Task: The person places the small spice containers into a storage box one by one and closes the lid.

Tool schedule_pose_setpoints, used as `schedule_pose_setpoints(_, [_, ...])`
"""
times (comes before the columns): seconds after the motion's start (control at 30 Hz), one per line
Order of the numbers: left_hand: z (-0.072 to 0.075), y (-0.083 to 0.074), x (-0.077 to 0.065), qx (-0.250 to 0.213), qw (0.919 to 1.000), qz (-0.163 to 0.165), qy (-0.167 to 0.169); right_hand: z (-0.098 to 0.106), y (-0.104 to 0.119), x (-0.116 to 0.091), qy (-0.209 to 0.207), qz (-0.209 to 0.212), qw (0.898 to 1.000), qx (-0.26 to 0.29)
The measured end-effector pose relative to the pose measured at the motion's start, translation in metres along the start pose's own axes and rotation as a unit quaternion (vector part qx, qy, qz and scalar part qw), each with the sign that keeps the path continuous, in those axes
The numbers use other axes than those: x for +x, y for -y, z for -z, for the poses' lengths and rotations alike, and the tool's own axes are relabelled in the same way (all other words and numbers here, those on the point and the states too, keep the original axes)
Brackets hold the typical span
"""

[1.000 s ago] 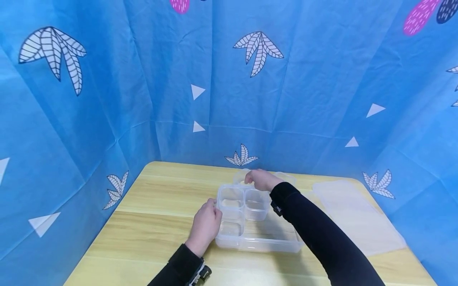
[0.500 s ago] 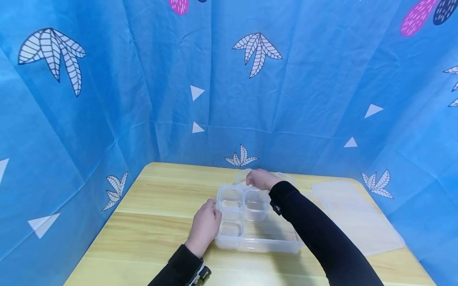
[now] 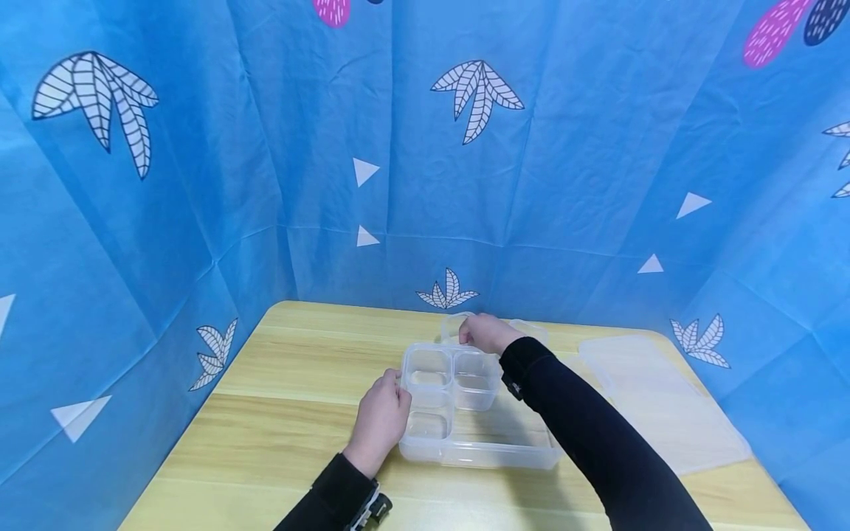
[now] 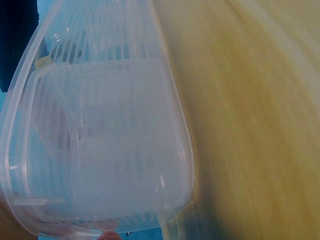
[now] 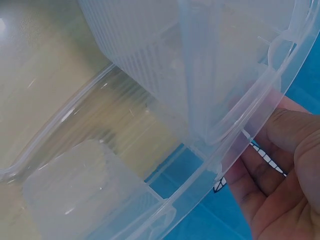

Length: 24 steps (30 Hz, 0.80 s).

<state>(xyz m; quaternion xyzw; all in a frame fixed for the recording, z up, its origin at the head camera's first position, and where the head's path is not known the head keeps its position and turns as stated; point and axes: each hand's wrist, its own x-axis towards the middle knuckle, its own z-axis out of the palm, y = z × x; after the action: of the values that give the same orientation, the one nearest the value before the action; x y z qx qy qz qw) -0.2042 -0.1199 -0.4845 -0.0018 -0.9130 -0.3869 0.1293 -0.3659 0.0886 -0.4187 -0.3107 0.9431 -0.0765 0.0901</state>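
Note:
A wide clear plastic box [image 3: 494, 456] lies on the table in the head view. In its left part sit small clear containers [image 3: 475, 398]. My left hand [image 3: 380, 420] grips the box's left side, the fingers curled over its rim. Along the far edge, my right hand [image 3: 490, 334] has bent fingers at a small clear plastic piece [image 3: 453, 324] with a rounded edge, just behind the box; its exact kind I cannot tell. From the right wrist, the fingers [image 5: 245, 180] show beyond a clear rim. The left wrist view shows the box's wall [image 4: 177, 115] close up.
Another rounded clear piece [image 3: 531, 329] lies behind the right wrist. At the right, a large flat translucent lid [image 3: 671, 405] rests on the wooden table [image 3: 285, 413]. Blue printed cloth [image 3: 412, 199] surrounds the table at the back and sides.
The small clear piece behind the box has slid a little to the right, along with my right hand. My left hand and the box stay in place.

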Motion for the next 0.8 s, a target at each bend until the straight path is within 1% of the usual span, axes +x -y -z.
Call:
schedule_pose_setpoints(0.13, [-0.0001,0.0,0.0005,-0.001,1.0,0.0,-0.003,0.0011,-0.0001,-0.0009,-0.001,0.012,1.0,-0.008])
schedule_pose_setpoints(0.33, [-0.0003,0.0002,0.0005,-0.002,1.0,0.003,-0.003,0.0023,0.0001,-0.0027,-0.001,0.032,0.999,-0.004])
schedule_pose_setpoints(0.63, [0.0005,-0.0005,0.0013,-0.006,0.9999,0.007,0.004,0.0024,-0.003,-0.0039,-0.007,0.042,0.999,0.006])
schedule_pose_setpoints(0.8, [0.0008,-0.0008,0.0014,-0.004,1.0,0.007,0.004,0.0051,-0.0032,-0.0049,-0.012,0.035,0.999,0.002])
